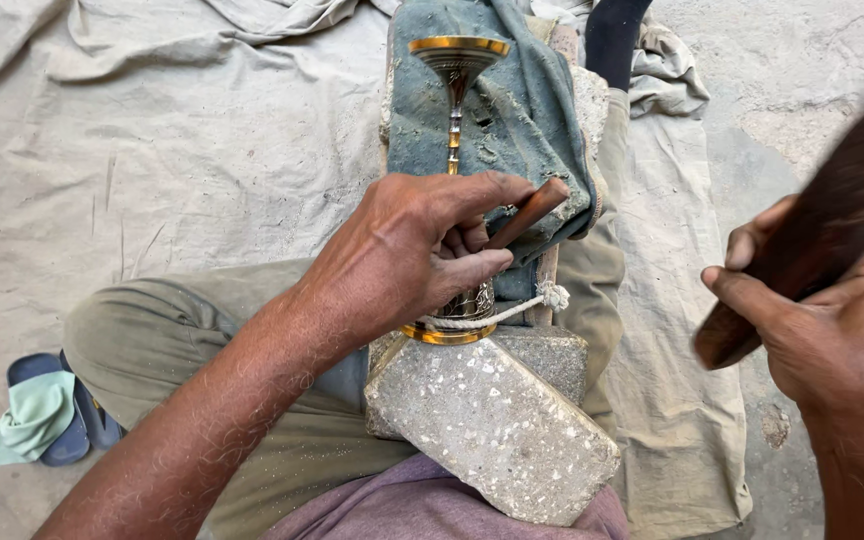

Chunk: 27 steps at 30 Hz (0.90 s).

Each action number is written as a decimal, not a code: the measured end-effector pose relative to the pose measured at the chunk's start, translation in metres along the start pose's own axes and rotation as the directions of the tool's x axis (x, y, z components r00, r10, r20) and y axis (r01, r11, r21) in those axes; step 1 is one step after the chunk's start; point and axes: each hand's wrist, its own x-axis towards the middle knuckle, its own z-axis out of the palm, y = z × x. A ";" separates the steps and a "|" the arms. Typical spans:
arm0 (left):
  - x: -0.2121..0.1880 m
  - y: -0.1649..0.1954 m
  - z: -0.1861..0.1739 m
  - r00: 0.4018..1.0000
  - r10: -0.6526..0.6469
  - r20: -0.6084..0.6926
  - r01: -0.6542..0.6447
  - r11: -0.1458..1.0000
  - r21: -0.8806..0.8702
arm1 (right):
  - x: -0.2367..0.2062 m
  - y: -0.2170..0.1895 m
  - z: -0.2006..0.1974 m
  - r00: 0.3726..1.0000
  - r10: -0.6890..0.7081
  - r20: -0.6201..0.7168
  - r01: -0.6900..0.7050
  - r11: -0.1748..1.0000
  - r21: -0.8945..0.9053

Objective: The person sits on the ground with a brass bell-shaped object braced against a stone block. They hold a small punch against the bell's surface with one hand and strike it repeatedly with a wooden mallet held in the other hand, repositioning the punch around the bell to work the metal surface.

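Your right hand (842, 330), lower right, gripped a dark wooden mallet (822, 240), fingers closed around it. At the middle, your left hand (417, 255) pinched a small chisel (527, 213) against the brass goblet (457, 110), tied down with rope (497, 315). You seemed mid-carving; a careful tap looked needed.

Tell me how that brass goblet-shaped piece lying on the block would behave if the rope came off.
The goblet would probably roll: it lies on its side with round rims. It looks rigid metal, likely heavy for its size. Its polished gold rim seems slippery, so the rope and left hand likely steady it.
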 end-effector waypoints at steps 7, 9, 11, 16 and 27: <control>-0.001 -0.002 0.001 0.999 0.049 -0.017 -0.049 0.999 0.003 | 0.005 -0.012 0.001 0.999 0.043 0.000 -0.043 0.996 0.075; -0.003 -0.004 0.001 0.996 0.077 -0.038 -0.077 0.997 0.000 | 0.006 -0.010 0.002 0.989 0.090 0.120 -0.035 0.914 -0.404; -0.004 -0.006 0.001 0.997 0.077 -0.031 -0.077 0.997 -0.001 | 0.005 -0.006 0.002 0.991 0.048 0.125 0.021 0.866 -0.499; -0.002 -0.007 0.001 0.999 0.036 0.004 -0.036 0.999 -0.001 | -0.001 0.013 -0.006 0.984 0.166 0.062 -0.139 0.943 -0.303; -0.028 0.003 -0.010 0.972 0.035 -0.231 -0.063 0.991 -0.116 | -0.012 0.060 0.036 0.926 0.320 0.200 -0.378 0.773 0.510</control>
